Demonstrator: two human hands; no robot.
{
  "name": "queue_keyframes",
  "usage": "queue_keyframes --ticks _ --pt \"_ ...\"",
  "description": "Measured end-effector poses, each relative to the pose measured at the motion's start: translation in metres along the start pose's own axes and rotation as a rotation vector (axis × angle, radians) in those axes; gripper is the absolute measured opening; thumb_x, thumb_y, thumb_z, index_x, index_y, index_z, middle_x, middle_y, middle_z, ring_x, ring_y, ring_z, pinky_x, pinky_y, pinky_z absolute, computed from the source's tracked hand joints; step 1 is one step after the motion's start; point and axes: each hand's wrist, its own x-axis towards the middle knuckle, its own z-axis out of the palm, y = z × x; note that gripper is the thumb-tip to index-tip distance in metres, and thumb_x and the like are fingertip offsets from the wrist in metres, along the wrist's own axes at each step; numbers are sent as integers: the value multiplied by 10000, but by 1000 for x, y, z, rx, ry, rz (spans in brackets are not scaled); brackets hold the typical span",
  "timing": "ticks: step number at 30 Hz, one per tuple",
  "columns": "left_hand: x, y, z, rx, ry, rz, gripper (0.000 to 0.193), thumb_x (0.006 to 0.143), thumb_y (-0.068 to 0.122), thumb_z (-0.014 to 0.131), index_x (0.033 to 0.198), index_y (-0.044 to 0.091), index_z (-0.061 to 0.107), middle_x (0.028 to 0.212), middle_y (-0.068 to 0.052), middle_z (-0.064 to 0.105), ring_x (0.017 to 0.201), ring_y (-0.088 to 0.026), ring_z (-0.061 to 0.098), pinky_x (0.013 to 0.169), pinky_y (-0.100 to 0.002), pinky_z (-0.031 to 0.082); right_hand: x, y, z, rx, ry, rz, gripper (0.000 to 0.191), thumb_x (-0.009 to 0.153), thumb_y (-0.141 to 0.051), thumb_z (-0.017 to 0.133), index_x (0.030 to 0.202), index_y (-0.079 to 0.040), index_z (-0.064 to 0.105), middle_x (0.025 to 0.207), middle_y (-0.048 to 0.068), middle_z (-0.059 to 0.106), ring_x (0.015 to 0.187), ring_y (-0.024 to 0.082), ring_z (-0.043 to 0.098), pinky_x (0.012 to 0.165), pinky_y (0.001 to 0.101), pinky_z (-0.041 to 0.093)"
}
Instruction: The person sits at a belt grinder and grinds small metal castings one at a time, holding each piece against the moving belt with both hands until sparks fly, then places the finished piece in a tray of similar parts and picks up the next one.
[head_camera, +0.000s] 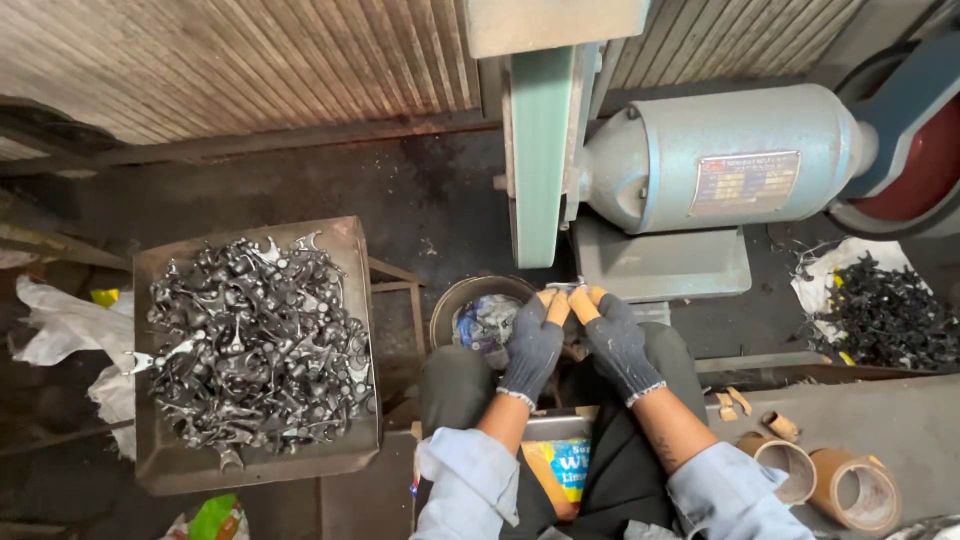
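Small metal part, pinched between both knit-gloved hands, left hand and right hand, meets the smooth green sanding belt. Left, a square tray heaped with shiny castings; cardboard tape rolls lie right.

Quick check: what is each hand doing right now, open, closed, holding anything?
Left hand: closed, pinching a small grey metal piece at the fingertips.
Right hand: closed, pinching the same piece from the other side.

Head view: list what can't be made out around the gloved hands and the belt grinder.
- Small metal piece: mostly hidden by the fingertips of the left hand and right hand; shape unclear.
- Bucket contents: blurred and partly covered by the left hand.
- Sanding belt: top hidden behind a guard.
- Dark parts: too small to identify.
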Motion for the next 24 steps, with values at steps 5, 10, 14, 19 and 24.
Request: queue_keyframes --ticks 5,10,14,19,24 --pt "-1 5 -22 -196 -26 -252 291 1002 241 593 1180 26 677 1006 -79 729 866 -159 676 777 -317 574 4 -2 17 87 -62 -41 382 984 -292 624 1210 13 670 1011 61 752 859 108 687 739 255 556" --pt "19 6 -24 -45 99 33 261 1019 187 604 1165 -11 691 1033 -101 758 927 -155 663 825 -298 529 26 -15 41 108 -60 -49 395 1015 -284 617 1201 58 682 1019 92 752 868 125 679 737 272 549" --pt "27 -3 1 -70 217 108 231 1022 161 605 1120 -29 692 1026 -108 753 922 -162 670 839 -300 536 32 -19 36 123 -98 -52 395 1070 -286 612 1206 77 685 962 97 686 792 157 570 677 297 458" --pt "18 0 7 -366 -56 40 294 1067 189 600 1204 -62 672 1081 -78 723 977 -140 631 881 -291 518 13 -21 8 51 35 -143 358 996 -238 622 1261 0 664 1061 28 731 918 106 649 827 261 531" --pt "-27 18 -27 113 -106 25 456 956 218 669 1348 10 566 1112 -184 719 999 -311 686 849 -401 541 -11 -11 1 218 -145 -243 568 925 -147 695 1449 -44 502 1187 37 675 1040 119 633 918 292 519"
